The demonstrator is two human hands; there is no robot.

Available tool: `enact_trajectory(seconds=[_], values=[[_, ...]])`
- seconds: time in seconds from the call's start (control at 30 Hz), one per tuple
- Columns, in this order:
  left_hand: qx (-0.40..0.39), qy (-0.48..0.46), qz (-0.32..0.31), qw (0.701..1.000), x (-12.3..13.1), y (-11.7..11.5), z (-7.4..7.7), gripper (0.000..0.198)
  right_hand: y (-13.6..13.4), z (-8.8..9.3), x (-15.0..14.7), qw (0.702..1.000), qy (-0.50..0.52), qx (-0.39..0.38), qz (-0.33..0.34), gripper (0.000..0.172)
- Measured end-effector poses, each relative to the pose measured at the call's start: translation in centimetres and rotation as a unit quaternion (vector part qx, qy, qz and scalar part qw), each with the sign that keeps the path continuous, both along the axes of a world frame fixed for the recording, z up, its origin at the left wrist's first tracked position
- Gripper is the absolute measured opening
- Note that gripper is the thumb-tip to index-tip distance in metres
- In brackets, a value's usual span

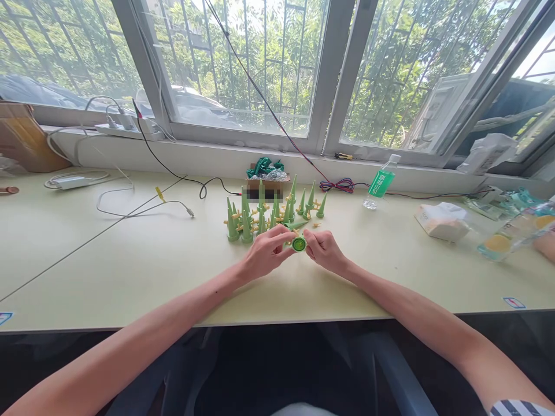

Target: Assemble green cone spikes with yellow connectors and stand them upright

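Note:
Near the middle of the table, my left hand pinches a green cone whose round base faces the camera. My right hand is closed at the right side of that base, its fingers curled; whether it grips the cone or a small piece there is too small to tell. Just beyond my hands stand several upright green cones with small yellow pieces sticking out of their sides. One small yellow piece lies on the table behind my right hand.
A small box with green and clear wrapping stands behind the cones. To the right are a water bottle, a tissue box and a clear bag. Cables cross the left side. Windows line the back.

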State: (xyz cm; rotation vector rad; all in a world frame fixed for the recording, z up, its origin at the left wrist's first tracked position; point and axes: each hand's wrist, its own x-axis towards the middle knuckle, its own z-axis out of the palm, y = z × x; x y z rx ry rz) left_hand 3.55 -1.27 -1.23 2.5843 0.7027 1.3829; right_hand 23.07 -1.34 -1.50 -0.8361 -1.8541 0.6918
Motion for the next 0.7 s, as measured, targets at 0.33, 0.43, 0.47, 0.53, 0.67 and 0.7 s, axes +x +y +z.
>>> enact_trajectory(seconds=[0.33,0.43,0.47,0.53,0.67,0.7], values=[[-0.195,-0.027,0.028,0.980,0.7,-0.7,0.9,0.018,0.1,-0.2,0.1,0.998,0.034,0.008,-0.045,0.057],[-0.307,-0.044,-0.005,0.951,0.8,-0.7,1.1,0.037,0.1,-0.1,0.1,0.999,0.035,0.007,-0.042,0.056],[-0.348,-0.052,-0.020,0.936,0.8,-0.7,1.2,0.045,0.1,-0.1,0.1,0.999,0.032,0.007,-0.038,0.055],[-0.428,-0.067,-0.053,0.900,0.8,-0.5,1.3,0.058,0.0,-0.1,0.0,0.999,0.021,0.007,-0.030,0.055],[-0.532,-0.076,-0.114,0.836,0.8,-0.4,1.5,0.065,0.0,-0.2,0.0,1.000,-0.011,0.012,-0.019,0.056],[-0.546,-0.079,-0.124,0.825,0.8,-0.4,1.5,0.064,0.0,-0.3,0.0,1.000,-0.016,0.013,-0.018,0.056]])
